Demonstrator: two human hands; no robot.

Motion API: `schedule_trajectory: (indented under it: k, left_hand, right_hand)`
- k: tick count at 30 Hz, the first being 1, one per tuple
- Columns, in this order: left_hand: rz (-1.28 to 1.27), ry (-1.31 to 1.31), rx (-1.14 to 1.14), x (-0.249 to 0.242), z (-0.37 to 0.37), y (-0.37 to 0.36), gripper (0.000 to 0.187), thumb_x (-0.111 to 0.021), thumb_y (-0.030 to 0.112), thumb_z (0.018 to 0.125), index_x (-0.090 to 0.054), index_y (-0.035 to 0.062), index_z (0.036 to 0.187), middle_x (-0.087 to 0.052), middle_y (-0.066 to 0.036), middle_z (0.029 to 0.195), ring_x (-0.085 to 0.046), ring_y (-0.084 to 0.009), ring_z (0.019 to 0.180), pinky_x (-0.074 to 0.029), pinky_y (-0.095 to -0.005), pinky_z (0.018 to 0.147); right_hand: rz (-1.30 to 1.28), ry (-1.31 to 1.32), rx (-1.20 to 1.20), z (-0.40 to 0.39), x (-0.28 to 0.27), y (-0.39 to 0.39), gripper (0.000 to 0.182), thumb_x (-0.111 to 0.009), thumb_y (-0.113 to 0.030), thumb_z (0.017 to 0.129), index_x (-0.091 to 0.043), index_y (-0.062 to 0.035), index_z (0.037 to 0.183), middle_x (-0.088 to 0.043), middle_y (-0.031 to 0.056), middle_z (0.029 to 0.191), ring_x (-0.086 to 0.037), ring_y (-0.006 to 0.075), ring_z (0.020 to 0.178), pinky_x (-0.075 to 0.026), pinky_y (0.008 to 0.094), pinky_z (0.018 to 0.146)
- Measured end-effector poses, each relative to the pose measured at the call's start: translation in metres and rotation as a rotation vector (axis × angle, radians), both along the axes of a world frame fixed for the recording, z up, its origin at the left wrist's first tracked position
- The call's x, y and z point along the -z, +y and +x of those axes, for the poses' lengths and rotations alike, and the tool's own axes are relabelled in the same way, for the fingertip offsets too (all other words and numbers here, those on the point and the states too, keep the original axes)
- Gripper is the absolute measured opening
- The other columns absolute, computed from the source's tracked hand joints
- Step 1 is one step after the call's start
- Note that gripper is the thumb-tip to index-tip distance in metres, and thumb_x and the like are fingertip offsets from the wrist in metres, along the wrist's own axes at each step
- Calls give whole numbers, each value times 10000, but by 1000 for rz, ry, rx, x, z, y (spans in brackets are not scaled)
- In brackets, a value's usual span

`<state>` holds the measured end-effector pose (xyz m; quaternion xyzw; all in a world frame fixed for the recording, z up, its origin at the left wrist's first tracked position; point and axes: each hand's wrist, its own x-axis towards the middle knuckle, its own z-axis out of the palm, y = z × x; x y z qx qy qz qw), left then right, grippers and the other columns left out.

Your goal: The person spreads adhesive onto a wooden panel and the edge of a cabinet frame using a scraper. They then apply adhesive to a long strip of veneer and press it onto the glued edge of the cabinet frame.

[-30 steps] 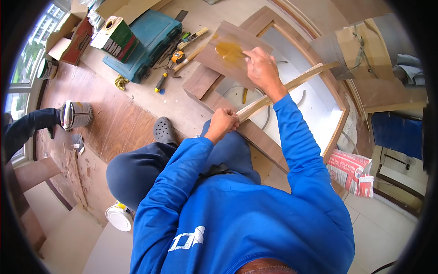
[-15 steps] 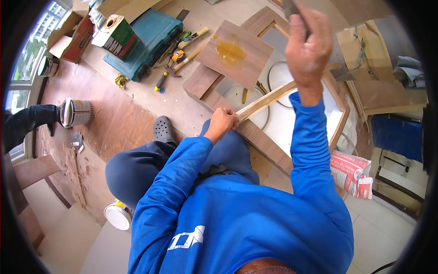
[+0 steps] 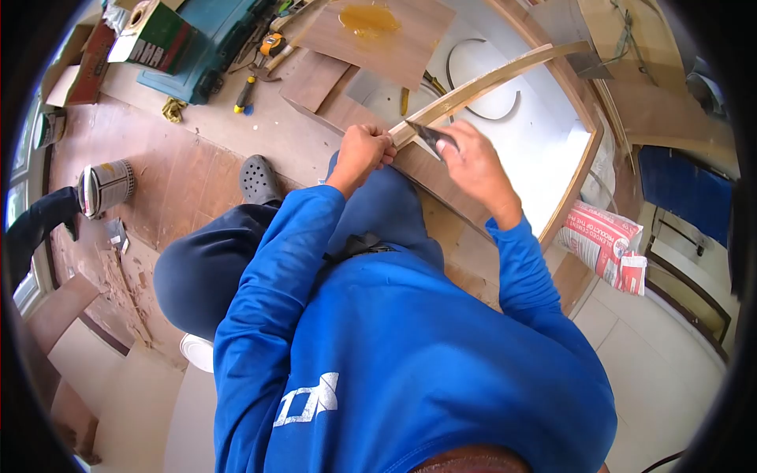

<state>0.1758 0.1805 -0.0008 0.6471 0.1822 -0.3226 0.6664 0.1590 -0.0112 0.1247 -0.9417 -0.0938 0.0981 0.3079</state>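
My left hand pinches the near end of a long, thin wooden strip, which runs away to the upper right over a wooden frame-like cabinet panel. In my right hand is a dark, flat scraper, its edge at the strip close to my left fingers. Past the strip lies a square brown board with a puddle of amber glue on it. A pair of yellow-handled pliers shows between board and strip.
A teal tool case, a tape measure, a hammer and a screwdriver lie at upper left. Another person's sleeved arm reaches a paint can. A cement bag stands right.
My right hand has come down from high above the strip, bringing the scraper onto it near my left hand. The view has shifted, and the strip's far end now shows.
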Motion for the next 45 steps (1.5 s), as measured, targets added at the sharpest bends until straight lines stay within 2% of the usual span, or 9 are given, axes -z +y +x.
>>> schedule_trajectory:
  k: [4, 13, 20, 23, 25, 31, 38, 42, 45]
  left_hand:
    - [-22, 27, 8, 1, 2, -2, 202, -629, 135, 938, -702, -52, 963, -724, -117, 811, -687, -175, 670, -533, -295, 563]
    - [-133, 82, -11, -2, 2, -3, 210, -665, 164, 951, -685, -39, 998, -735, -134, 884, -719, -195, 756, -573, -299, 643]
    - [-213, 104, -63, -1, 2, -7, 170, -683, 150, 944, -672, -11, 996, -724, -114, 879, -717, -180, 790, -562, -278, 666]
    - [-204, 111, -81, 0, 1, -8, 156, -683, 143, 943, -670, -6, 987, -718, -114, 875, -712, -178, 780, -556, -275, 660]
    - [-204, 113, -71, -1, 1, -8, 160, -681, 146, 945, -669, -7, 991, -718, -117, 884, -710, -179, 779, -556, -276, 660]
    - [-248, 142, -75, 5, 0, -8, 174, -678, 166, 952, -667, -3, 997, -723, -122, 916, -706, -180, 790, -561, -287, 666]
    - [-459, 306, -253, -2, 3, -12, 86, -658, 72, 917, -641, -12, 909, -706, -125, 841, -699, -200, 738, -585, -313, 643]
    - [-500, 304, -263, 2, 4, -13, 62, -654, 51, 903, -633, -7, 897, -694, -117, 815, -693, -201, 720, -587, -317, 639]
    - [-385, 279, -194, 4, 3, -11, 110, -638, 99, 953, -654, -7, 978, -712, -108, 881, -698, -178, 761, -598, -315, 683]
  right_hand:
    - [-105, -32, 46, -18, 21, -1, 205, -587, -92, 934, -674, -10, 1102, -619, 157, 983, -611, 373, 895, -498, 439, 812]
    - [-308, 1, 79, -5, 30, 6, 191, -570, -115, 946, -671, -13, 1072, -623, 164, 986, -627, 397, 920, -511, 477, 815]
    - [-234, -59, -13, -11, 29, 12, 203, -560, -123, 951, -674, -3, 1068, -633, 172, 989, -631, 404, 931, -516, 476, 822]
    - [-302, -56, 51, -5, 17, 6, 205, -572, -116, 935, -686, -17, 1075, -652, 168, 1001, -644, 382, 941, -525, 480, 828]
    - [-181, -121, 125, 5, 17, -3, 214, -575, -119, 936, -678, -11, 1089, -653, 164, 1005, -638, 382, 951, -522, 471, 829]
    - [-160, -155, 141, -10, 41, 10, 221, -560, -131, 961, -656, -2, 1114, -630, 156, 1031, -630, 373, 948, -524, 458, 822]
    - [-465, -302, 0, -31, 57, 25, 198, -569, -119, 950, -634, -29, 1113, -575, 106, 947, -614, 308, 873, -505, 436, 756]
    - [-459, -221, -53, -43, 46, 22, 184, -585, -117, 937, -650, -33, 1087, -584, 103, 941, -620, 301, 880, -502, 433, 749]
    - [-298, -220, -17, -40, 29, 13, 155, -596, -110, 928, -667, -34, 1043, -597, 107, 934, -629, 303, 888, -503, 434, 762]
